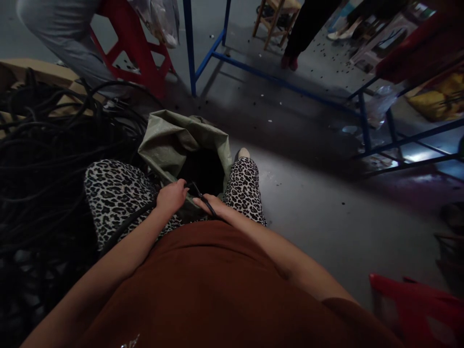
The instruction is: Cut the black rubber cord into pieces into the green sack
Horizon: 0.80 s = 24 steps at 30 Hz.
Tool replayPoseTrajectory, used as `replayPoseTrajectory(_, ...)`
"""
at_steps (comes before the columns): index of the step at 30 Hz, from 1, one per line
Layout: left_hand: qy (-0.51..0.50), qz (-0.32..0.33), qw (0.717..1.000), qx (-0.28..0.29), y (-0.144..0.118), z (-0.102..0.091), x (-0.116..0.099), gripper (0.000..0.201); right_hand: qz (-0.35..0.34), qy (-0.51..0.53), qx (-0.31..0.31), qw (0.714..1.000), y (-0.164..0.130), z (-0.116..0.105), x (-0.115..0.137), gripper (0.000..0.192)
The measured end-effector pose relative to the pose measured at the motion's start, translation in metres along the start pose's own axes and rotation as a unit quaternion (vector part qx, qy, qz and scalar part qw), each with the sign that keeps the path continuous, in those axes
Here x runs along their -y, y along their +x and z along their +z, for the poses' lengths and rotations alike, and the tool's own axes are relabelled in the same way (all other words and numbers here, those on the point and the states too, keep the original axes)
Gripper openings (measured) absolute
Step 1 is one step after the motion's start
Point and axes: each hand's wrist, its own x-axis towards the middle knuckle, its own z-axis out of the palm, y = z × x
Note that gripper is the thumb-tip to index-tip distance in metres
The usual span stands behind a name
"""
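Farthest to the left, beyond the left forearm, lies a tangled heap of black cord, and from that side one length, a thick black cord, runs up alongside the forearm to the left hand. That hand is closed around it in a pinch, thumb and fingers together near the tip, so that a short dark end pokes out on the hand's right; the cord's long axis slopes from low behind the hand, at its left, up to the fingertips. Straight ahead of both hands, just past the knuckles, stands a green woven sack with its mouth gaping upward between the knees. In the narrow gap right of the left fingertips are the black-handled scissors, their long axis slanting away and leftward from the right hand, across the line of the cord. The right hand is curled around the handle loops, and sits nearer the protruding end than anything except the left fingertips themselves. The light is dim there, so I cannot tell whether the blades touch the cord or stand just beside it.
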Motion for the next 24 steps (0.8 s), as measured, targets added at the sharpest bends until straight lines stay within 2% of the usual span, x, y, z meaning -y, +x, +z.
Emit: replayPoseTrajectory(24,-0.006,0.027,1.0,0.004,-0.0018,0.0,-0.0021,0.036,-0.019,0.006,0.0,1.0,-0.0022,-0.002,0.0042,0.047)
